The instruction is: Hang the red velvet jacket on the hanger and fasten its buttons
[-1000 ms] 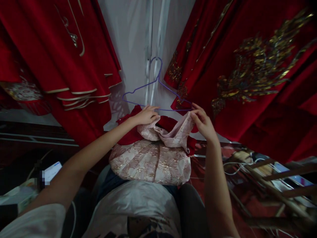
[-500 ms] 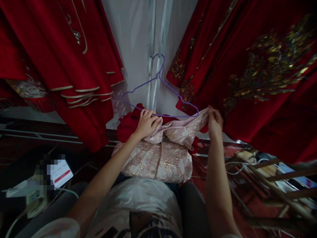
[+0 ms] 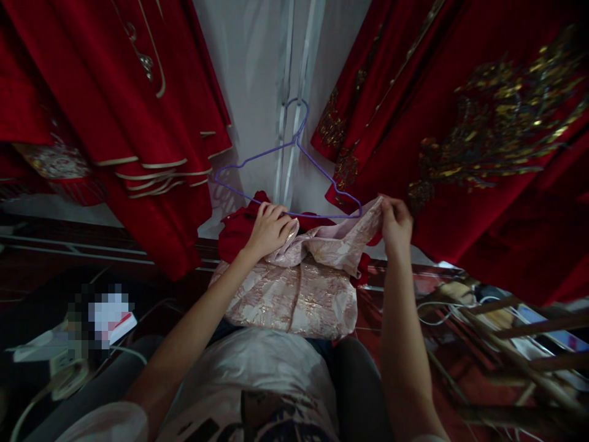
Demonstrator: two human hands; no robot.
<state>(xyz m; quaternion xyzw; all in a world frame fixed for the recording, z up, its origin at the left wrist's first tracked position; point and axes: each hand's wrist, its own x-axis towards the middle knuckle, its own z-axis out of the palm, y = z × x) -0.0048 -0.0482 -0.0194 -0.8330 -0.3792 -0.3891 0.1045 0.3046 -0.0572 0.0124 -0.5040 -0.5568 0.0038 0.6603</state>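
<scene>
A pale pink brocade garment with a dark red lining lies bunched on my lap. A thin purple wire hanger stands upright just above it. My left hand is closed on the garment's top edge at the hanger's bottom bar. My right hand pinches the garment's right corner by the hanger's right end, pulling the fabric out sideways.
Red garments with gold trim hang at the left, and a red robe with gold embroidery hangs at the right. Between them is a white wall with straps. A wooden frame and cables lie at the lower right; a power strip at the lower left.
My right hand moved out to the right, stretching the pink fabric along the hanger's bar. My left hand closed more firmly on the garment. The hanger shifted slightly.
</scene>
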